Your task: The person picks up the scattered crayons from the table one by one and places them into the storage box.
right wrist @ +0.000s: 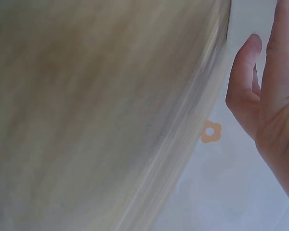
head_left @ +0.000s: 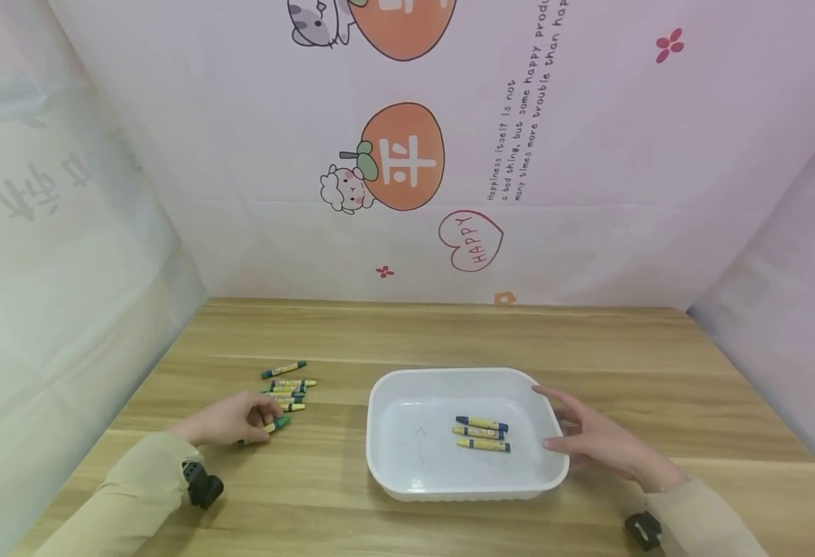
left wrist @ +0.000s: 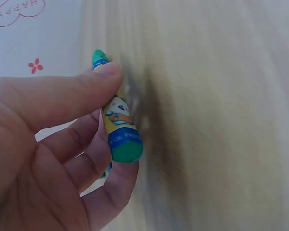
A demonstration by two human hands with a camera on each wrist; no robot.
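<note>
In my left hand [head_left: 236, 418] a green oil pastel [left wrist: 119, 118] is pinched between thumb and fingers, low over the table's left side. It has a yellow wrapper with a cartoon animal and blue bands. Just beyond that hand lie several more oil pastels [head_left: 289, 384] in a loose row. My right hand [head_left: 598, 441] holds the right rim of a white plastic tub [head_left: 414, 487], thumb over the edge and other fingers partly hidden outside. Inside the tub lie three oil pastels [head_left: 482, 434], side by side. The right wrist view shows only part of the right hand [right wrist: 274, 91].
The wooden table [head_left: 310, 495] runs back to a pale printed wall sheet [head_left: 275, 232]. More pale sheeting [head_left: 52, 255] hangs at the left side. A dark wrist device [head_left: 202, 485] sits on the left sleeve, and another [head_left: 642, 531] on the right.
</note>
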